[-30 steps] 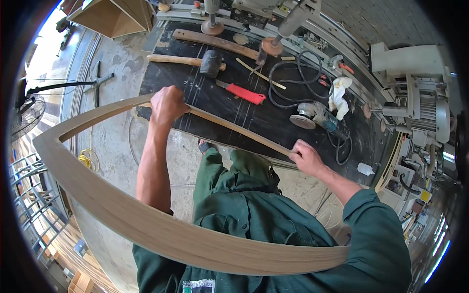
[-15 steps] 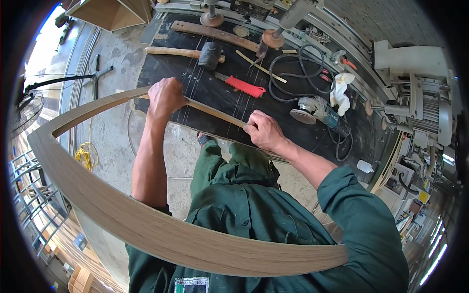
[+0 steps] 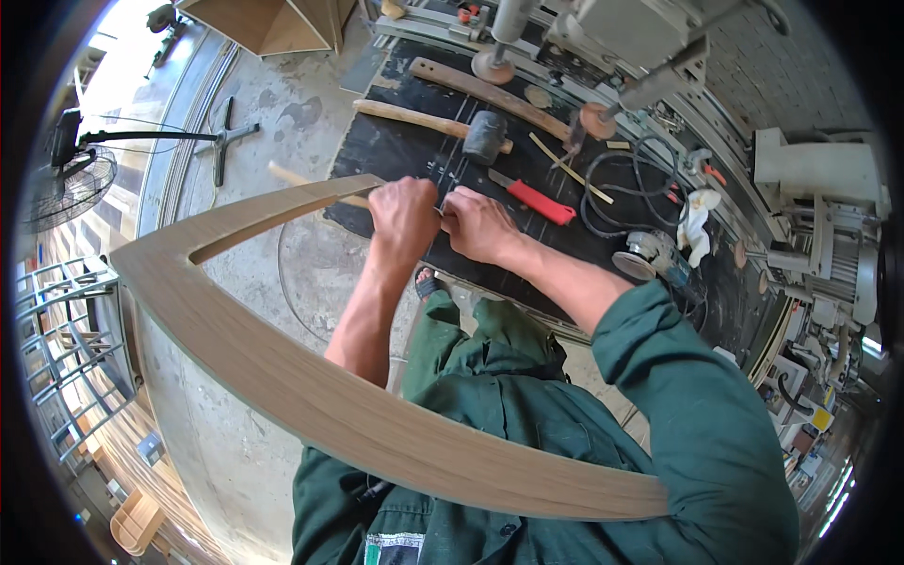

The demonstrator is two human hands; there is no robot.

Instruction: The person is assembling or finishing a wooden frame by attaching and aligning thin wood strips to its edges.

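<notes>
A big pale curved wooden frame piece (image 3: 311, 395) with a pointed corner at the left crosses in front of my body. Its lower limb rests against my right forearm sleeve. My left hand (image 3: 405, 217) is closed around the tip of its upper limb. Close beside it, my right hand (image 3: 478, 226) is closed, apparently on the end of a thin wooden strip (image 3: 356, 201). Passing under my left hand, that strip sticks out blurred beyond the limb on the left. Fingers hide most of the grip between the two hands.
Beyond my hands, a black-topped bench bears a mallet (image 3: 484, 138), a red-handled blade tool (image 3: 539, 201), a long wooden bar (image 3: 490, 94), a corded sander (image 3: 650, 254) and a white cloth (image 3: 697, 226). A pedestal fan (image 3: 85, 188) stands left; machinery (image 3: 819, 226) is at right.
My right hand has moved left toward my left hand, pushing the strip out past the frame's upper limb. My left hand keeps its hold. The whole view has shifted.
</notes>
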